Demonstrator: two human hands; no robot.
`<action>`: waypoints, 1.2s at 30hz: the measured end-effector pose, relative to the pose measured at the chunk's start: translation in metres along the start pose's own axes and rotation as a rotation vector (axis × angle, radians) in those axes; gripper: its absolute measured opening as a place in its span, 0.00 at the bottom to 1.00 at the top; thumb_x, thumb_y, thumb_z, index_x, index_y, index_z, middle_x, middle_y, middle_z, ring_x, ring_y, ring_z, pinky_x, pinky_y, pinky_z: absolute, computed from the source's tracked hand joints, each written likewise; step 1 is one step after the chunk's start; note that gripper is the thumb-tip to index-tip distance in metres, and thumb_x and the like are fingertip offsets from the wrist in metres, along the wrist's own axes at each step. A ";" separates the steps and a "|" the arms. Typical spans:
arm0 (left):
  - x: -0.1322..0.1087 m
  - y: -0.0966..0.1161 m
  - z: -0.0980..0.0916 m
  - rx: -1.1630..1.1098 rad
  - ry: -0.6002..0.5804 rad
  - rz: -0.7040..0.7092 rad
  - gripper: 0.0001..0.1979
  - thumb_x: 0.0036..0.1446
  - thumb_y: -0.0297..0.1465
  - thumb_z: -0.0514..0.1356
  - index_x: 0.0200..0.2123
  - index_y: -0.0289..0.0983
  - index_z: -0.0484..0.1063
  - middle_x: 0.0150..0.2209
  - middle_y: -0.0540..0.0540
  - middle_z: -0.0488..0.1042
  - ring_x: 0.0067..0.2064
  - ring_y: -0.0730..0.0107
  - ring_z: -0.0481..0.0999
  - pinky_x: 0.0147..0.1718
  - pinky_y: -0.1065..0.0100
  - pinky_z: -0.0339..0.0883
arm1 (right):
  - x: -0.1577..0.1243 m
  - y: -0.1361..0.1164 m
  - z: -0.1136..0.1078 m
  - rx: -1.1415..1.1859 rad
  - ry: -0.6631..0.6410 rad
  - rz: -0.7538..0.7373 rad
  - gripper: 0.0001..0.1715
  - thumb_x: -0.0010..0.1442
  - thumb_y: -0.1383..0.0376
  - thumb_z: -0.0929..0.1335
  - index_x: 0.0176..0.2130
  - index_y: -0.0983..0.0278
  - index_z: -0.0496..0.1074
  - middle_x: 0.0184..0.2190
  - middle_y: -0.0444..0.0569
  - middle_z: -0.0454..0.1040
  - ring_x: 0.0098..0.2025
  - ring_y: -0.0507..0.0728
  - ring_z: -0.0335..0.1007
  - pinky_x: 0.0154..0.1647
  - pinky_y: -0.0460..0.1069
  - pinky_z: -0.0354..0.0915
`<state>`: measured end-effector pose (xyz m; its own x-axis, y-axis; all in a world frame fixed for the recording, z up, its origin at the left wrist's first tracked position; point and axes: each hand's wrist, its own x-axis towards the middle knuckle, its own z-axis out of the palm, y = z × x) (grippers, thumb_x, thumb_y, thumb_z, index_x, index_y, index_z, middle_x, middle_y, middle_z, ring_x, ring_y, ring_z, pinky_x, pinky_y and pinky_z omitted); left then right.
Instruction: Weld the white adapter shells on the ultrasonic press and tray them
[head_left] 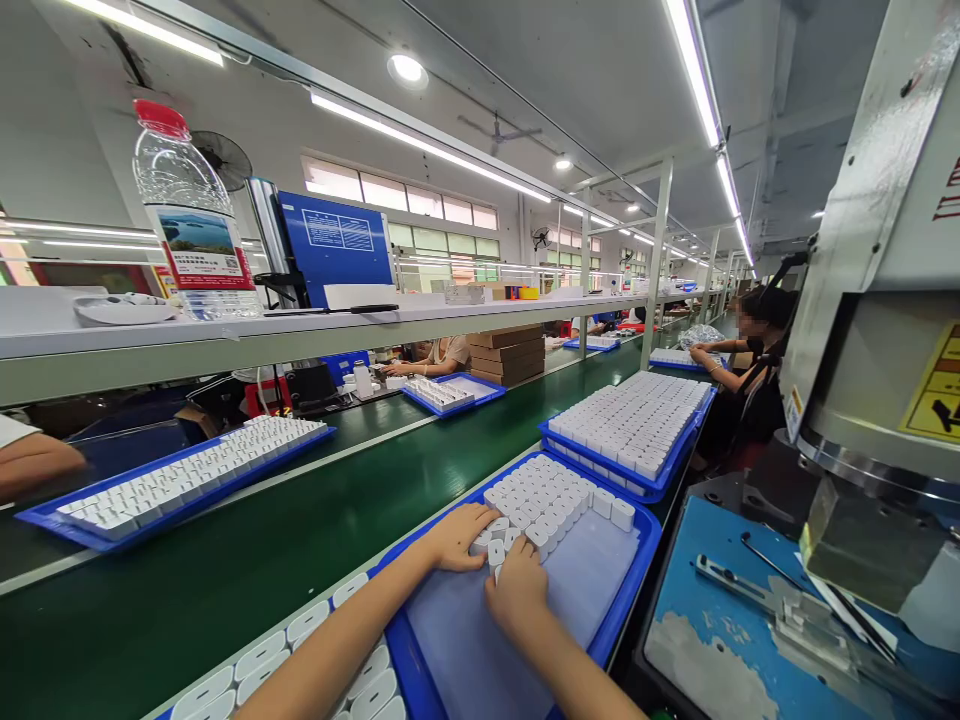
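Note:
A blue tray (646,540) in front of me holds rows of small white blocks (544,492) across its far part, over a pale sheet (459,645) that lies bare nearer to me. My left hand (459,537) rests at the left edge of the rows, its fingers spread against the blocks there. Just right of it, my right hand (519,580) has its fingers curled at a few loose, tilted white blocks (496,552) at the near edge of the group. Its fingertips are partly hidden, so what they hold is not clear.
Stacked blue trays of white blocks (637,425) stand beyond. More white pieces (262,655) lie at lower left. The green conveyor (315,535) runs along the left. A machine (877,400) with a blue plate (712,600) is close on the right. A shelf (420,318) crosses above; people sit farther off.

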<state>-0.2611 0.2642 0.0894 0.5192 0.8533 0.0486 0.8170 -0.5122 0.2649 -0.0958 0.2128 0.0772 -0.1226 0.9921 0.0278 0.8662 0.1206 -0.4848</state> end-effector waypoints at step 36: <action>-0.030 0.030 0.018 0.333 0.140 -0.409 0.23 0.52 0.40 0.55 0.49 0.35 0.67 0.47 0.38 0.73 0.50 0.51 0.69 0.46 0.60 0.63 | 0.007 -0.012 0.018 -0.034 0.058 0.054 0.48 0.45 0.63 0.75 0.60 0.76 0.58 0.51 0.70 0.68 0.53 0.68 0.65 0.41 0.54 0.68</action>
<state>-0.2477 0.2212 0.0786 0.1229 0.9826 0.1393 0.9923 -0.1200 -0.0290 -0.1160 0.2176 0.0678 -0.0479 0.9974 0.0535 0.8867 0.0671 -0.4574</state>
